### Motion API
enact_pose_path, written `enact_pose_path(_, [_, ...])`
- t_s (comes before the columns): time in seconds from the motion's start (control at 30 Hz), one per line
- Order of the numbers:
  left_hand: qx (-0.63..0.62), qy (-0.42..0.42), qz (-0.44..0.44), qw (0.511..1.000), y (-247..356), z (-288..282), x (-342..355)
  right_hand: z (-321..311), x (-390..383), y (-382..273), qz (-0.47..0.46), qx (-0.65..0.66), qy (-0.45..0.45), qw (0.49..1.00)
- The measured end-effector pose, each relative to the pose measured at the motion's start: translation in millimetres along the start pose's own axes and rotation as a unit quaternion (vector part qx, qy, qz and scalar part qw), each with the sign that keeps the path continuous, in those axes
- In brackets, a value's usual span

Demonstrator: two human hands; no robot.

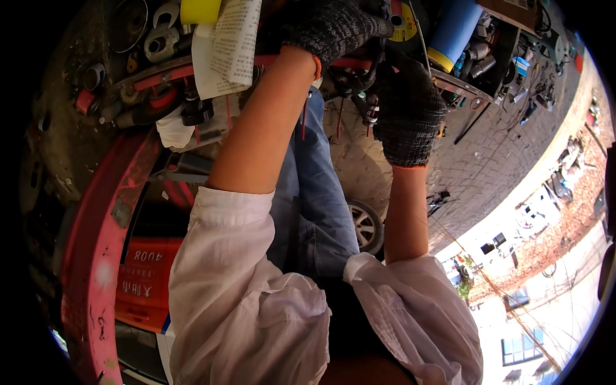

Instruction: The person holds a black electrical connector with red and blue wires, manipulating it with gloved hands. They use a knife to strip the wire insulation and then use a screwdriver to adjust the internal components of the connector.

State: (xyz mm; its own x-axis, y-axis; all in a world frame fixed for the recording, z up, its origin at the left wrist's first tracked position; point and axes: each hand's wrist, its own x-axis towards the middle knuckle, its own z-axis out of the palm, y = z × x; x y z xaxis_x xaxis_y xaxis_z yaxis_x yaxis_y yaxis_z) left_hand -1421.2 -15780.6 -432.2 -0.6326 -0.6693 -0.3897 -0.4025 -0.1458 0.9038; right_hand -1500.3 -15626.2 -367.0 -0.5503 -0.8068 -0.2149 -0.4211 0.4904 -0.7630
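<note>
My left hand [333, 31], in a black-and-grey knit glove with an orange cuff, reaches over the red edge of a cluttered tool tray [160, 77]. Its fingers bend down to the right around something too dark to make out. Lower and to the right, my right hand [410, 109] wears a matching glove. Its fingers look curled, and what they hold is lost in shadow. Dark metal parts [353, 83] lie between the two hands. A round disc with a yellow label [403, 24] sits just beyond them, and a thin metal rod [420, 38] slants beside it.
A printed paper sheet [226, 48] hangs over the tray's edge. A blue cylinder with a yellow end [455, 32] lies at the right among small tools. On the left stand a red metal beam [96, 256] and an orange vehicle panel [144, 276]. A wheel [364, 226] shows below.
</note>
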Motion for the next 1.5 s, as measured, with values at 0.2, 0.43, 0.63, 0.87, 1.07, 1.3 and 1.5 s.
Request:
enact_pose_path(0.2, [0.024, 0.029, -0.009, 0.999, 5, -1, -6, 5, 2, 5, -0.035, -0.063, 0.009, 0.997])
enact_pose_path(0.43, [0.030, 0.038, -0.044, 0.998, 5, 2, -5, 1, 2, 4, -0.087, -0.155, -0.011, 0.984])
enact_pose_path(0.63, [0.024, 0.041, -0.026, 0.999, 3, 2, -5, -4, -12, 0, -0.037, -0.215, -0.049, 0.975])
enact_pose_path(0.87, [0.041, 0.029, -0.036, 0.998, 7, 0, -4, 2, -22, 3, -0.061, -0.237, -0.017, 0.970])
enact_pose_path(1.07, [0.033, 0.038, -0.037, 0.998, 4, 1, -5, 7, -27, 5, -0.036, -0.242, -0.013, 0.969])
enact_pose_path(1.3, [0.066, 0.041, 0.010, 0.997, 0, 1, -4, 7, -36, 9, -0.038, -0.220, -0.028, 0.974])
enact_pose_path(1.5, [0.041, 0.021, -0.009, 0.999, -8, 2, 1, -11, -31, 5, -0.046, -0.129, 0.018, 0.990])
